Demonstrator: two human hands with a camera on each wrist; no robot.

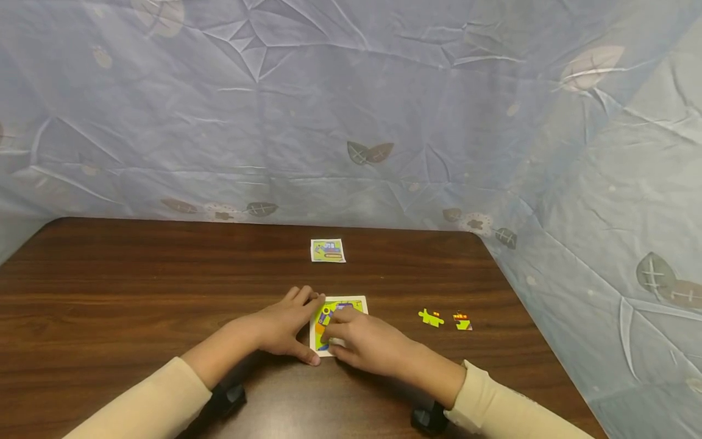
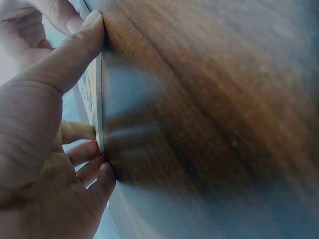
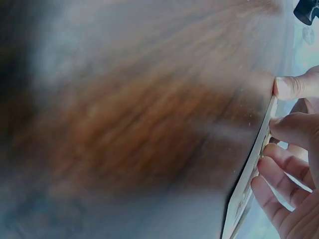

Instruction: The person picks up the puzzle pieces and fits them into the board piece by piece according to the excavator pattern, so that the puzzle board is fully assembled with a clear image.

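Note:
A white-framed jigsaw puzzle (image 1: 359, 301) with a yellow-green picture lies on the brown table. My left hand (image 1: 284, 326) holds its left side, thumb at the near corner and fingers near the far corner. In the left wrist view, the left thumb (image 2: 75, 55) bears on the near edge of the frame. Over the picture, my right hand (image 1: 364, 341) touches the puzzle with its fingertips, covering much of it. From the right wrist, several fingers (image 3: 274, 174) rest along the board (image 3: 249, 174); whether a piece sits under them is hidden.
Two loose yellow-green puzzle pieces lie right of the board: one piece (image 1: 431, 318) nearer it, another piece with red (image 1: 462, 321) farther right. A small picture card (image 1: 328, 250) showing an excavator lies beyond the board. Patterned cloth (image 1: 329, 122) hangs behind the table (image 1: 164, 268).

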